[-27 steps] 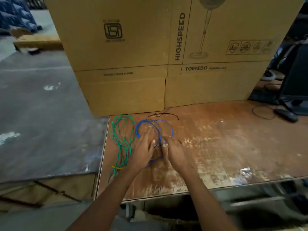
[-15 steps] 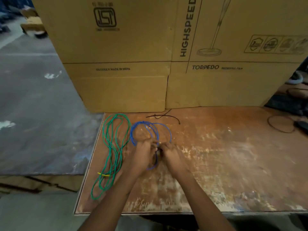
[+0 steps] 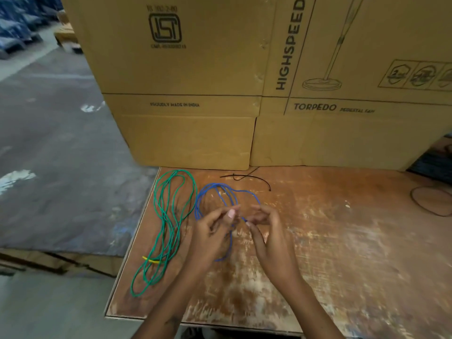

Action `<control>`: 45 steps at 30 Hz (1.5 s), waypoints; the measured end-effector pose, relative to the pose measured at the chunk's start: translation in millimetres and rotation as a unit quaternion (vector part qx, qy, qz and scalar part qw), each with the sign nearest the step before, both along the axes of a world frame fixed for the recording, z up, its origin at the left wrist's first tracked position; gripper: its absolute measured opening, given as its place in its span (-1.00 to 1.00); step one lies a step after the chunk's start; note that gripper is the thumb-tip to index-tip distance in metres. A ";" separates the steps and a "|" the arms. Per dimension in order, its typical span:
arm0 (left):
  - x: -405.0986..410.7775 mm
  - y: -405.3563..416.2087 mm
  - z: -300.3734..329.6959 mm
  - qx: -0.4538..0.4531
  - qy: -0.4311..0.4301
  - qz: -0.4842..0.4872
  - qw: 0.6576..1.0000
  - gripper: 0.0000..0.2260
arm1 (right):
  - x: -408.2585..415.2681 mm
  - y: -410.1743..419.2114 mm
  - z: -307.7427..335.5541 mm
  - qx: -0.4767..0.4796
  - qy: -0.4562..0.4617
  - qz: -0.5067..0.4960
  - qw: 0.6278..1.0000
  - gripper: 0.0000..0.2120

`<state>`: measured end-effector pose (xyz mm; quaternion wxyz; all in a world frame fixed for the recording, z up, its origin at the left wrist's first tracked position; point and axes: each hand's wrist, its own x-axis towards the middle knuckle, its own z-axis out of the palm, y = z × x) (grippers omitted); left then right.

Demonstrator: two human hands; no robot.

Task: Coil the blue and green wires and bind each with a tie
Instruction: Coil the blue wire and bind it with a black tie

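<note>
The blue wire [image 3: 210,189] lies in loose loops on the worn wooden table [image 3: 318,241], and its near part runs under my hands. My left hand [image 3: 211,234] has its thumb and forefinger curled together over the loops' near side and pinches a strand. My right hand [image 3: 270,237] faces it a little apart, its curled fingertips on the blue strand between the hands. To the left lies the green wire [image 3: 171,216] in a long coil, bound near its front end with a yellow tie [image 3: 152,260]. Behind the blue loops rests a black tie [image 3: 247,177], touched by neither hand.
Large cardboard boxes [image 3: 190,94] stand along the back of the table, right behind the wires. The table's left edge [image 3: 137,231] runs just beside the green coil, with the grey floor [image 3: 49,143] below. A thin dark wire loop [image 3: 430,204] lies at the far right.
My hands were pressed together on the blue loops; they have drawn slightly apart and lifted. The view has come closer. The green coil and the black tie lie where they were.
</note>
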<state>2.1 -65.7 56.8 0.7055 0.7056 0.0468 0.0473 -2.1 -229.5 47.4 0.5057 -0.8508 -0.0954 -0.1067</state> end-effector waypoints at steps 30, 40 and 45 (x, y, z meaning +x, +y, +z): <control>-21.3 9.7 123.1 -0.493 0.236 -0.224 0.807 -0.90 | -85.7 -21.7 -4.8 0.399 0.367 0.324 0.776 -0.69; -53.8 12.2 80.5 -0.116 0.162 -0.406 0.892 -0.80 | -26.5 -27.9 47.1 0.278 0.440 0.018 0.853 -0.68; -54.9 7.6 41.3 0.048 0.067 -0.309 0.947 -0.76 | -21.5 -8.2 92.5 0.325 0.428 0.084 0.839 -0.67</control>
